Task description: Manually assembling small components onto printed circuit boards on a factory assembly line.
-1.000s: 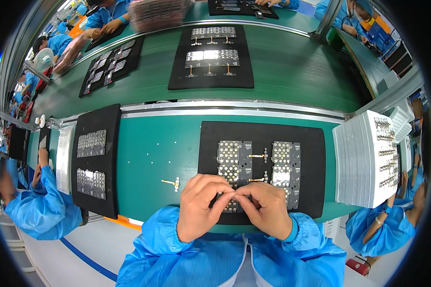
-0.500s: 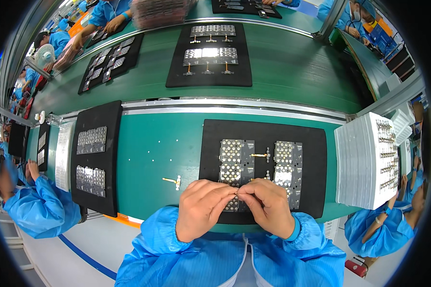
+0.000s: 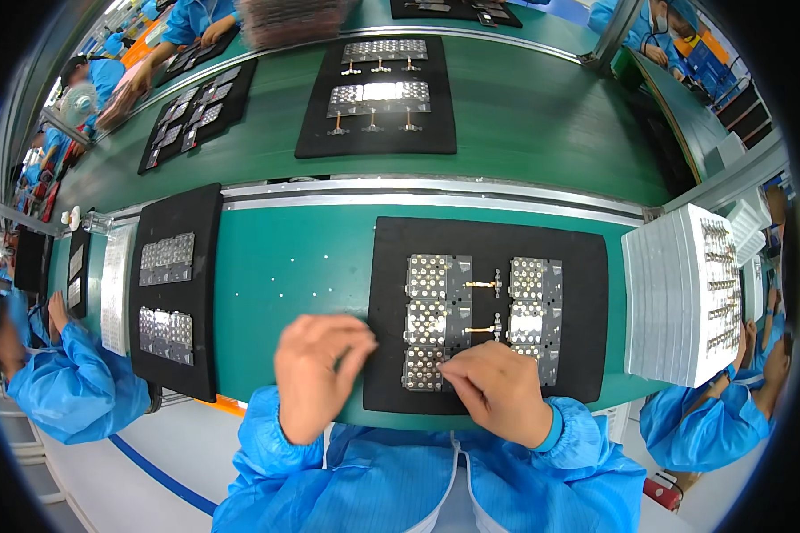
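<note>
My left hand (image 3: 323, 377) hovers over the green tabletop, just left of the black mat (image 3: 578, 311). Its fingers are curled and its thumb stands a little apart, with nothing visible between them. Over the mat, my right hand (image 3: 502, 391) has thumb and forefinger pinched at the edge of the lower left circuit board (image 3: 422, 369); whatever is in the pinch is too small to make out. Columns of dark boards with round metallic dots lie on the mat. Between the columns are an upper flex cable (image 3: 482, 284) and a lower flex cable (image 3: 483, 330).
Tiny white bits (image 3: 293, 260) dot the tabletop. On the left lies another black mat (image 3: 173, 293) with boards; on the right stand stacked white trays (image 3: 676, 302). Beyond a metal rail (image 3: 418, 193), a green conveyor (image 3: 542, 124) carries more mats. Co-workers sit on both sides.
My hands have come apart: the left has moved left off the mat, over where a flex cable lay on the tabletop. The right stays pinched in nearly the same place.
</note>
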A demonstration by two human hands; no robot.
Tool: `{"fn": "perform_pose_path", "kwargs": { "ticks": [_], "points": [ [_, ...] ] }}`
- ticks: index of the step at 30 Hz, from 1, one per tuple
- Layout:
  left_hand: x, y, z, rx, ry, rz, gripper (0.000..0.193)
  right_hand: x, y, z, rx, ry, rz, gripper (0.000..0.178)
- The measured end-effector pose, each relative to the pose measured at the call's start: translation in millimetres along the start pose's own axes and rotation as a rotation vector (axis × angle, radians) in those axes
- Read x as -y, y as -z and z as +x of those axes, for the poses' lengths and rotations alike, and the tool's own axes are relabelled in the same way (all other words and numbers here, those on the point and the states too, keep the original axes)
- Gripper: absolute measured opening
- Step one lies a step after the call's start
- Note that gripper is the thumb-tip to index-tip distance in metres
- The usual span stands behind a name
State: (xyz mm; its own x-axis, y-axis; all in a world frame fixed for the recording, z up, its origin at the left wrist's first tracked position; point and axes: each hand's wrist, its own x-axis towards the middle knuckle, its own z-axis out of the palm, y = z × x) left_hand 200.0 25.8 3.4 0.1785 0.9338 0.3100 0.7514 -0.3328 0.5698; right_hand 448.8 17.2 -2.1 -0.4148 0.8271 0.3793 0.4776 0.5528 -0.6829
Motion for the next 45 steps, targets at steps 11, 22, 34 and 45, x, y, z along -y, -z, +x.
{"fn": "perform_pose_path", "kwargs": {
  "ticks": [11, 22, 34, 45],
  "points": [
    [-28, -25, -12, 0.488, 0.067, -0.569, 0.015, 9, 15, -24, 0.128, 0.319, -0.370, 0.029],
    [-40, -25, -10, 0.248, -0.114, -0.409, 0.014, 8, 16, -25, 0.078, -0.068, 0.061, 0.026],
    [-41, -29, -11, 0.157, -0.352, -0.434, 0.024, -20, 24, -32, 0.336, -0.405, 0.917, 0.011],
    [-35, -62, -32, 0.180, -0.335, -0.120, 0.031, -24, 30, -18, 0.295, -0.440, 0.214, 0.007]
  ]
}}
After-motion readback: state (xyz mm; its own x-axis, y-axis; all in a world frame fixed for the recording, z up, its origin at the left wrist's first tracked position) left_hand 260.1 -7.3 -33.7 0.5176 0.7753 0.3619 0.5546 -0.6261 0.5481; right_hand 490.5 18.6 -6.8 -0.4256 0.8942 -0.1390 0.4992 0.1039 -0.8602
